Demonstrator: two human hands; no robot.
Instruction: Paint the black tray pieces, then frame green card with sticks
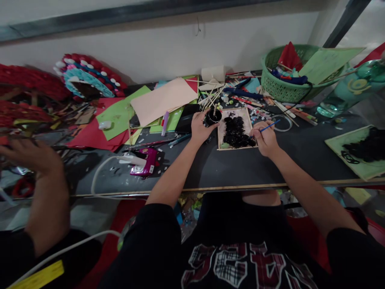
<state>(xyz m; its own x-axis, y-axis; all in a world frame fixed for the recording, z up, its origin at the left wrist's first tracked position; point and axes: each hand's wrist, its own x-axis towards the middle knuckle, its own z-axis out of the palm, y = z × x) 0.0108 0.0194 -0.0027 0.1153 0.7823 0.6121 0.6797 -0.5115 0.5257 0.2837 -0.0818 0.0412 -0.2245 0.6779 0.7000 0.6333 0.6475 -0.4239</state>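
My left hand (201, 127) is wrapped round a small dark cup (214, 117) with thin sticks standing in it. Close to its right lies a shallow, wood-edged panel (221, 130), its middle covered in glossy black paint (234, 130). Over the panel's right edge, my right hand (264, 136) pinches a thin blue paintbrush (270, 126). The brush slants down to the left, and its tip is near the lower right part of the black patch; whether it touches I cannot tell.
A second black-painted panel (339, 144) lies at the right. Behind stand a green basket (279, 86) and a clear bottle (333, 102). Coloured paper sheets (165, 98), scraps and a purple power socket (144, 162) with a white cable sit leftward. A co-worker's hand (33, 154) is at far left.
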